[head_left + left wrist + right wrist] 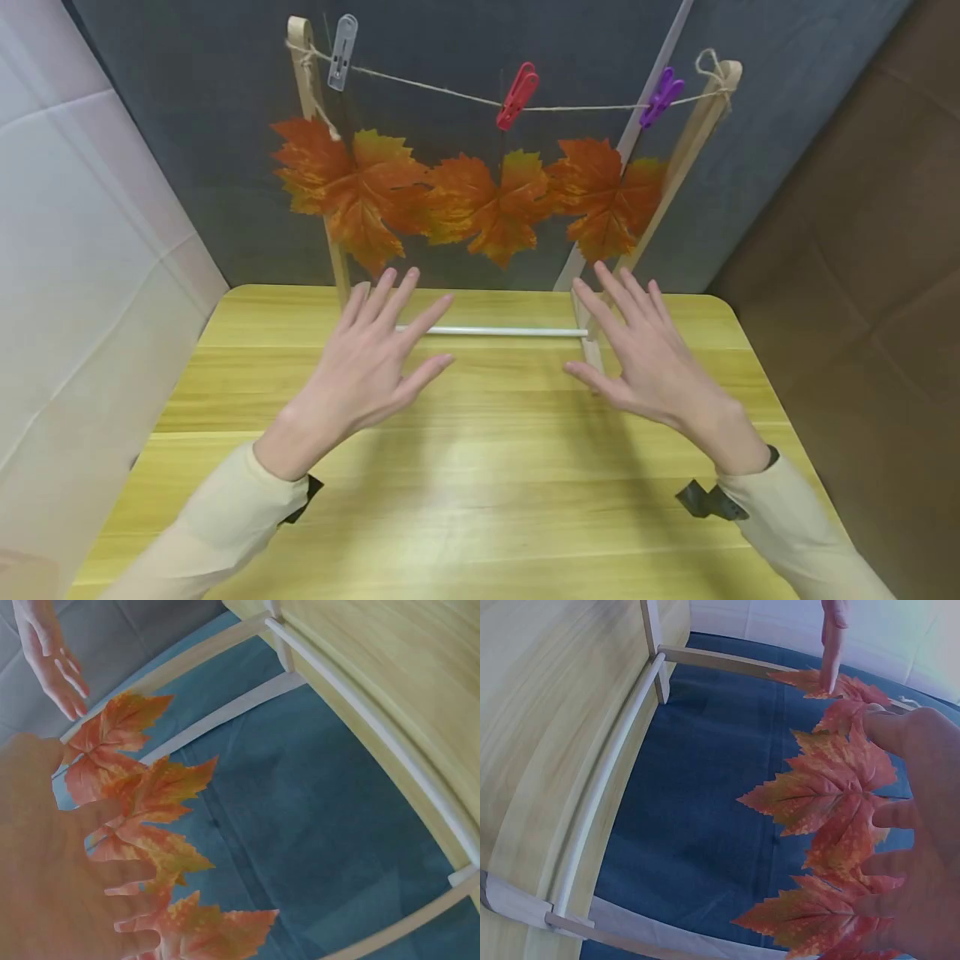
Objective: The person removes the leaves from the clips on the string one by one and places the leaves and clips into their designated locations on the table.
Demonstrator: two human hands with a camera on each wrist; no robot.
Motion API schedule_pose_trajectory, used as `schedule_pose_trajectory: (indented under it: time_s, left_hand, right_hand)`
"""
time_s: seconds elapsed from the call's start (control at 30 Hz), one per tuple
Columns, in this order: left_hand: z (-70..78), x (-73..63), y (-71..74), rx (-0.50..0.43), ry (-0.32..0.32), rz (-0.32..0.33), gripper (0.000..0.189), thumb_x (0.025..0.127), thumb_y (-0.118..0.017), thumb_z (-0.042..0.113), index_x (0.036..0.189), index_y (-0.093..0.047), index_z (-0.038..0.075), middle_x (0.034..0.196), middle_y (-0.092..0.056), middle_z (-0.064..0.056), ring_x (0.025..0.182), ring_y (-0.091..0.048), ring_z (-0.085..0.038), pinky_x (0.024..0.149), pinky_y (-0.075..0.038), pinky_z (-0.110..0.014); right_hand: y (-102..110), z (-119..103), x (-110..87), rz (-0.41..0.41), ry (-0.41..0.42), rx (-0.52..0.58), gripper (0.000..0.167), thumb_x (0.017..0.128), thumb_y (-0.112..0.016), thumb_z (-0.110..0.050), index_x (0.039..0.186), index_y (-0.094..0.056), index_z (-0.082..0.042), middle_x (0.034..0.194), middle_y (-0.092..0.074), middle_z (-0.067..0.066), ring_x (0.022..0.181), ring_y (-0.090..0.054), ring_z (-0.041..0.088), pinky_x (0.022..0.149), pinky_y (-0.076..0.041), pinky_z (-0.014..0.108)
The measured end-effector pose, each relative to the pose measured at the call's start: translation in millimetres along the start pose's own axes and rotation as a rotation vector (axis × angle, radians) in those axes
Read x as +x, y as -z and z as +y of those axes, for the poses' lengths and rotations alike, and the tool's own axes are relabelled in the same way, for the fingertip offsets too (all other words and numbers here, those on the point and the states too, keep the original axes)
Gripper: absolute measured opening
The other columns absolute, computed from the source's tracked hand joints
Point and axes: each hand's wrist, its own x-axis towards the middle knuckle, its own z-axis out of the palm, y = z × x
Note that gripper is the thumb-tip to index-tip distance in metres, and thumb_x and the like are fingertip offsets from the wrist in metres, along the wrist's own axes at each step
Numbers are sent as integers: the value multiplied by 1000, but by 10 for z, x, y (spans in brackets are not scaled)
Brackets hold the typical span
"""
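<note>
Three orange maple leaves hang in a row from a string (pixel 427 85) on a wooden frame: a left leaf (pixel 360 187), a middle leaf (pixel 491 204) and a right leaf (pixel 607 196). A clear clothespin (pixel 342 52), a red clothespin (pixel 518 96) and a purple clothespin (pixel 662 98) sit on the string above them. My left hand (pixel 371 354) is held up, fingers spread, below the left leaf and holding nothing. Likewise spread and without anything in it, my right hand (pixel 648 354) is raised by the frame's right side. Both hands overlap leaves in the wrist views.
The frame's left post (pixel 337 258) and right post (pixel 682 167) rise from the back of the wooden table (pixel 480 500). A white rod (pixel 502 332) joins them low down. Dark cloth (pixel 450 42) hangs behind, with pale cloth at left and brown cloth at right.
</note>
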Motion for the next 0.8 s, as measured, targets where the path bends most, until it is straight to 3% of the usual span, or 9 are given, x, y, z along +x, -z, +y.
schedule_pose_trajectory:
  time_s: [0.2,0.43,0.8]
  left_hand:
    - [58,153,39,14,-33,22,67,99,-43,63,157,-40,28,165,-28,-20,154,-23,-43,123,-19,-60]
    - [163,347,79,32,-46,-15,68,99,-48,61,158,-36,30,167,-22,-18,156,-18,-40,125,-17,-57]
    - [347,742,131,49,-118,72,62,102,-49,52,156,-41,24,162,-35,-21,151,-30,-41,121,-27,-56]
  right_hand:
    - [58,43,60,17,11,-22,87,92,-64,-55,162,-27,-17,168,-20,16,152,-22,48,116,-17,73]
    - [179,50,135,37,12,-41,91,89,-72,-48,162,-25,-20,167,-23,19,151,-23,49,117,-19,71]
    - [429,129,290,170,41,-5,82,89,-75,-30,158,-35,-10,163,-31,22,148,-30,49,117,-25,69]
